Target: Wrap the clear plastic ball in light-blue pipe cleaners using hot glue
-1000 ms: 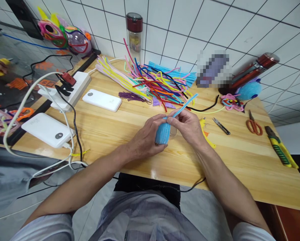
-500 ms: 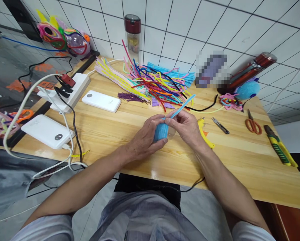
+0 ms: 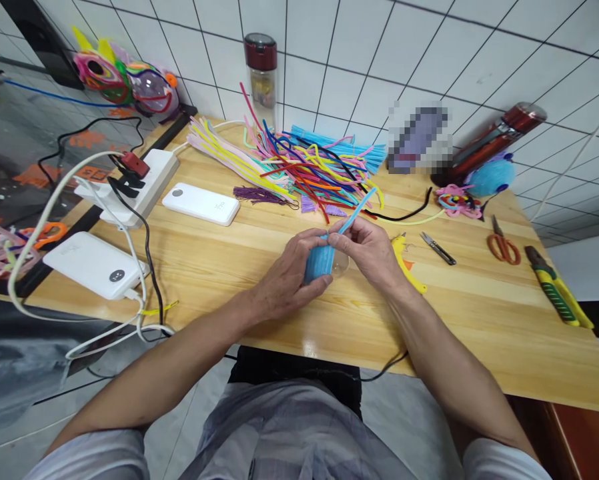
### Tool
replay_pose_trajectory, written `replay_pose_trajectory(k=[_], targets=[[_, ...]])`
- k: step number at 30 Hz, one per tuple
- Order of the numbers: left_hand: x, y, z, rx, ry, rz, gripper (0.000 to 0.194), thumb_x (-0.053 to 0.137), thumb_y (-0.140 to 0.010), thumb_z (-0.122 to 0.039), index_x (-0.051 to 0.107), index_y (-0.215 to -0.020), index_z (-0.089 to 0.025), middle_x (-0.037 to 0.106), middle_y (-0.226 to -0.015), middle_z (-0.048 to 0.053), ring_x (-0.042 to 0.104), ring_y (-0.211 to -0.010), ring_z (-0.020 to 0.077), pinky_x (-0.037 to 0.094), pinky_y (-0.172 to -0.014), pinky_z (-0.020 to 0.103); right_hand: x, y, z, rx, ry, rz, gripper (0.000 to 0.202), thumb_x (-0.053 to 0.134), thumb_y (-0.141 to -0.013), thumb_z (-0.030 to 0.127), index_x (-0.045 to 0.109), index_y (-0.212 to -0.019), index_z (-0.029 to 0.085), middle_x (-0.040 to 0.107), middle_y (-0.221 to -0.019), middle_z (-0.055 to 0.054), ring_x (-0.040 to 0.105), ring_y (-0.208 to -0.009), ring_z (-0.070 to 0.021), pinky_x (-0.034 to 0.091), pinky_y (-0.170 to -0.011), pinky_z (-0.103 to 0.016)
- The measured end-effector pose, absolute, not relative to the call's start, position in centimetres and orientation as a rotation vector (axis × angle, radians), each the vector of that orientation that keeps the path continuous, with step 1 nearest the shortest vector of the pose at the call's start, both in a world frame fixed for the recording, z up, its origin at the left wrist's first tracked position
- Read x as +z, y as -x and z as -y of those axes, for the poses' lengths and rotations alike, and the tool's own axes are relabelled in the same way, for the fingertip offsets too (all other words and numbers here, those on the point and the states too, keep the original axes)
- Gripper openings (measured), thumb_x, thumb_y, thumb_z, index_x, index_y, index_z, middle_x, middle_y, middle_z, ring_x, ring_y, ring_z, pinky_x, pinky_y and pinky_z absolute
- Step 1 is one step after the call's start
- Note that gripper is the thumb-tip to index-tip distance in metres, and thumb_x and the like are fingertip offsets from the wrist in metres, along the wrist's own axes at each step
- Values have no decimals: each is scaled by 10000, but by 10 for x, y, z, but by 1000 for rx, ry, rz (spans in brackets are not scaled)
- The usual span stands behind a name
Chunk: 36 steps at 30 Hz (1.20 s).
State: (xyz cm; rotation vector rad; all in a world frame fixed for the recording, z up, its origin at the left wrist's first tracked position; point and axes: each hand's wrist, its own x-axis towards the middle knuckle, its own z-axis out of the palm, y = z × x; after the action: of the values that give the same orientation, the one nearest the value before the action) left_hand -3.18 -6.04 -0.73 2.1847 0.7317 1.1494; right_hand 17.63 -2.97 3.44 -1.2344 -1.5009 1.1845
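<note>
White wall tiles [image 3: 339,33] back a pale wooden worktop [image 3: 204,260]. At its left lie two white power banks [image 3: 92,263] and a power strip [image 3: 162,170], then a heap of coloured chenille stems [image 3: 319,173]. Front and centre, the left hand [image 3: 292,270] curls around a blue stem-covered piece [image 3: 319,265]; the right hand [image 3: 372,250] pinches a blue chenille stem [image 3: 362,204] at its upper edge, the tail jutting free. Blue strands run side by side over the visible face, so that stretch looks done; the loose tail seems yet to be fixed. Clear plastic [image 3: 341,265] beside it looks bare; whether they join, I cannot tell. Rightward: yellow glue gun [image 3: 413,280], thread snips [image 3: 438,249], scissors [image 3: 503,249], pliers [image 3: 552,283].
</note>
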Motion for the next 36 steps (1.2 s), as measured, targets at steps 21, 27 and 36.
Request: replay_pose_trajectory(k=[21,27,36], targets=[[-2,35,60,936,-1917,-871,796,782,-912,-429,385,-1577,-244,497,-1572,174,495,-1489,378,432,-1267,629,38,-179,32,1253,1248,1450,466,945,-717,608,751,-909,230,496,-675,59,432,-655,-132,324,-619,-299],[-6,34,57,1022,-2054,-879,823,806,-880,-407,396,-1578,-262,485,-1542,165,451,-1499,380,402,-1285,659,40,-179,33,1233,1235,1470,468,928,-731,626,748,-904,230,507,-681,52,431,-665,-135,334,-624,-298],[-13,32,58,1073,-2095,-829,843,814,-866,-354,360,-1572,-282,422,-1593,186,378,-1576,409,343,-1309,701,40,-179,35,1251,1226,1476,441,935,-732,593,749,-902,230,469,-671,58,387,-658,-130,302,-613,-294]])
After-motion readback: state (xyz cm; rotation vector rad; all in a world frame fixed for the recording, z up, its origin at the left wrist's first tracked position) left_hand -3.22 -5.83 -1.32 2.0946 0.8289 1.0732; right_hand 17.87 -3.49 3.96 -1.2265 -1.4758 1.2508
